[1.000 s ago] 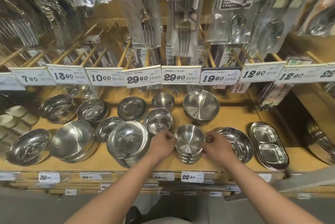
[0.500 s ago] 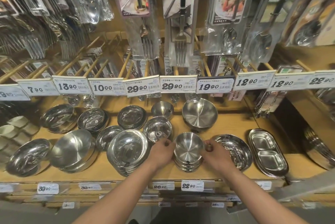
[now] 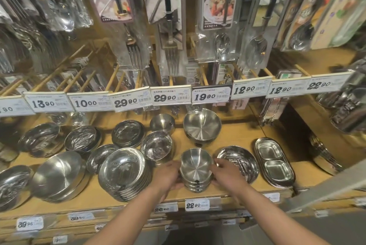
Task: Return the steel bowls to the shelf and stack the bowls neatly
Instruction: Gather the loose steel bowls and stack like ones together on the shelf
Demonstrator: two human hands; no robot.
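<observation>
**Head view: both hands on a stack of small steel bowls**

The stack of small steel bowls (image 3: pixel 196 173) sits upright near the front edge of the wooden shelf (image 3: pixel 233 135), mouths facing up, round, brushed and shiny, nested one inside another. The left hand (image 3: pixel 167 175) cups its left side with curled fingers; the right hand (image 3: pixel 225 173) grips its right side likewise. Just left stands a stack of wide shallow plates (image 3: pixel 123 171); just right an oval dish (image 3: pixel 240 162), then two-compartment trays (image 3: pixel 274 162). A larger bowl (image 3: pixel 202 125) stands behind.

Wooden shelf (image 3: pixel 237 141) under steel bowl stacks (image 3: pixel 196 173)
</observation>
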